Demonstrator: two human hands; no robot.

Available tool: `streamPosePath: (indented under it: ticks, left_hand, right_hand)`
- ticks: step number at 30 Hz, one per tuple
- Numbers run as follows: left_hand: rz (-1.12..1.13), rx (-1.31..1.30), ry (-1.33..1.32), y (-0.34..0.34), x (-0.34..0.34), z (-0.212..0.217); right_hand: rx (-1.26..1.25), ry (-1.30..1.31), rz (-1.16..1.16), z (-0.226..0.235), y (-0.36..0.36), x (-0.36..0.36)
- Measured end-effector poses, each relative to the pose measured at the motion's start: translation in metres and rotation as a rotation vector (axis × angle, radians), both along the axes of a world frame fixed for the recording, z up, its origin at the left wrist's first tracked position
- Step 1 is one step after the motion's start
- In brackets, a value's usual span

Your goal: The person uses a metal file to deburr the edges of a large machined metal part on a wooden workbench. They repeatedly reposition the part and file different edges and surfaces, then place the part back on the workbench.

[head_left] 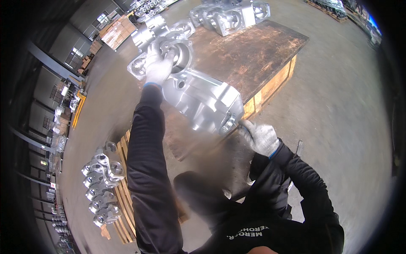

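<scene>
A large silvery metal casting (198, 99) lies across the brown worktable (262, 51), with a wide round bore at its far end and a smaller ringed opening at its near end. My left hand (158, 65), in a pale glove, grips the rim beside the wide bore, its fingers bent over the edge. At the casting's near right end is my right hand (262, 137), gloved too, with the fingers closed and the tips close to the ringed opening. Whatever those fingers hold is too small to make out; whether they touch the casting I cannot tell.
More castings (228, 19) stand on the table's far end, and another casting (150, 31) lies beyond my left hand. Several smaller castings (101, 184) sit by a slatted wooden pallet (124, 211) at the left. Stacked boxes (117, 33) stand farther back.
</scene>
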State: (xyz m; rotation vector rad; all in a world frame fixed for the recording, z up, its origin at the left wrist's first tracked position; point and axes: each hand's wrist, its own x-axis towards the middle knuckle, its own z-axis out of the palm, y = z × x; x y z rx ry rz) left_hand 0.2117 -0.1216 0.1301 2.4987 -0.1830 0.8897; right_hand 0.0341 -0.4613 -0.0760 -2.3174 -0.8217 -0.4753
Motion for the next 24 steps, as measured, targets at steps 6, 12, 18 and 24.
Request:
streamPosePath:
  ticks: [6, 12, 18, 24]
  left_hand:
    - [-0.042, 0.002, -0.057, 0.005, 0.001, -0.004]
    - [-0.003, 0.024, -0.058, -0.003, -0.005, -0.003]
    - [-0.032, -0.032, -0.101, -0.002, -0.001, -0.006]
    - [-0.053, -0.018, -0.098, 0.003, 0.005, -0.008]
  right_hand:
    - [-0.221, -0.125, -0.104, 0.016, -0.011, 0.041]
    - [0.014, 0.024, -0.174, -0.023, 0.022, 0.005]
    - [0.009, 0.500, -0.256, -0.007, 0.066, -0.037]
    - [-0.144, 0.219, -0.114, 0.078, 0.032, -0.003]
